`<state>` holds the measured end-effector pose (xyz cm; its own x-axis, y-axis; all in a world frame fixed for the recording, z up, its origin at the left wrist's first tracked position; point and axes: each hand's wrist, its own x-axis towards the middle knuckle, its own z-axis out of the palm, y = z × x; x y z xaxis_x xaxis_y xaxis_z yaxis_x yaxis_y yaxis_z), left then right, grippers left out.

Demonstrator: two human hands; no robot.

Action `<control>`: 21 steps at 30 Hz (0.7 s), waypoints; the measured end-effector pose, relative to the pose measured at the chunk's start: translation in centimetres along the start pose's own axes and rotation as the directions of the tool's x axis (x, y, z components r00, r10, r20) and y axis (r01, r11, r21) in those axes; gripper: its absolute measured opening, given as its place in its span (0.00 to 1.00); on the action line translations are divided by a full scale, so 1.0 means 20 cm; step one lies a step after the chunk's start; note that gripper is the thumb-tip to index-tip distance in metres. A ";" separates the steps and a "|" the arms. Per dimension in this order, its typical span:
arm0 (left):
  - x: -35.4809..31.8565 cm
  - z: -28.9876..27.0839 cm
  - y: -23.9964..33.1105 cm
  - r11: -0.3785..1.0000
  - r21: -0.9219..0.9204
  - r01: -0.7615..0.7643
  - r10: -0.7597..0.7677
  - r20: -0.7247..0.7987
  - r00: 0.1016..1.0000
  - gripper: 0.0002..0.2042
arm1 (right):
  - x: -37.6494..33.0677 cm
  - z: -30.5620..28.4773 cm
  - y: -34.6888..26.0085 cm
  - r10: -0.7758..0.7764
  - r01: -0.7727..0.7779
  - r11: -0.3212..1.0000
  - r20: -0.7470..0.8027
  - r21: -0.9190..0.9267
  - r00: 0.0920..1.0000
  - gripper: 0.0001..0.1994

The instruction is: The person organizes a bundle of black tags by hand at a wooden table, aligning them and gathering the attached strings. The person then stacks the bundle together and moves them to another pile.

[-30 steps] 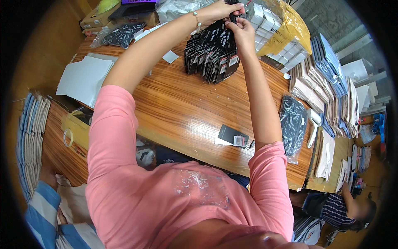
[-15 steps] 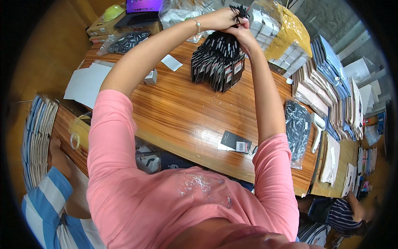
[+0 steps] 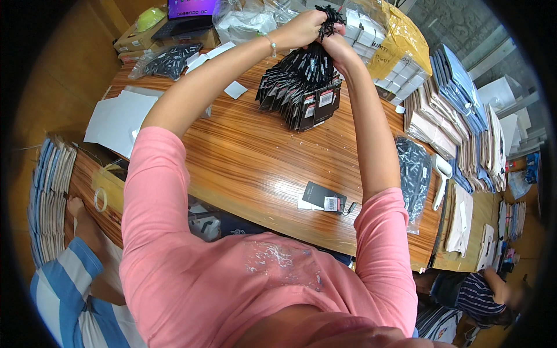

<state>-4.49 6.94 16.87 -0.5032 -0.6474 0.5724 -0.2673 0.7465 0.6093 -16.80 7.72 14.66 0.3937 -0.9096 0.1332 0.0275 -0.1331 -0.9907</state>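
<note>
A thick bunch of black hang tags [image 3: 301,101] dangles by its black cords over the far part of the wooden table. My left hand [image 3: 303,30] and my right hand [image 3: 337,49] are both closed round the gathered cords, one against the other, with the looped ends sticking out above the fists. White stickers show on some of the tags. Closer to me, a single dark hang tag [image 3: 321,196] with a white label and a cord lies flat, partly over a white card.
Bagged black cords [image 3: 413,174] and a white handheld tool [image 3: 442,180] lie at the right. Folded garments [image 3: 458,98] are stacked beyond. White boxes in yellow wrap [image 3: 400,52] stand at the back. White sheets [image 3: 116,119] lie left; a laptop [image 3: 188,14] is behind. Other people sit on both sides.
The bunch of hang tags has swung slightly left and turned, showing more of its labelled front. Both hands still grip the cords. The view has shifted a little.
</note>
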 end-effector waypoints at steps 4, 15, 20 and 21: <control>0.10 -0.13 0.05 0.987 -0.064 -0.144 0.157 0.322 0.933 0.11 | -0.01 0.00 0.02 -0.067 0.072 0.990 0.046 -0.118 0.997 0.08; 0.13 -0.18 -0.01 0.925 -0.291 0.243 -0.180 0.226 0.957 0.10 | 0.00 0.04 0.04 -0.037 0.043 0.996 0.070 -0.079 0.997 0.10; 0.22 -0.15 -0.13 0.926 -0.347 0.147 -0.134 0.061 0.989 0.09 | -0.01 0.05 0.03 0.013 -0.013 1.000 0.017 -0.009 1.000 0.12; 0.21 -0.15 -0.10 0.857 -0.429 0.285 -0.270 0.097 0.958 0.10 | -0.02 0.03 0.03 0.013 -0.012 1.000 0.008 -0.023 1.000 0.13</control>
<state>-3.54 2.25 19.70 -0.4895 -0.8068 0.3308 -0.0200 0.3896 0.9208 -16.33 8.26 13.98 0.4010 -0.9081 0.1204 0.0011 -0.1309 -0.9914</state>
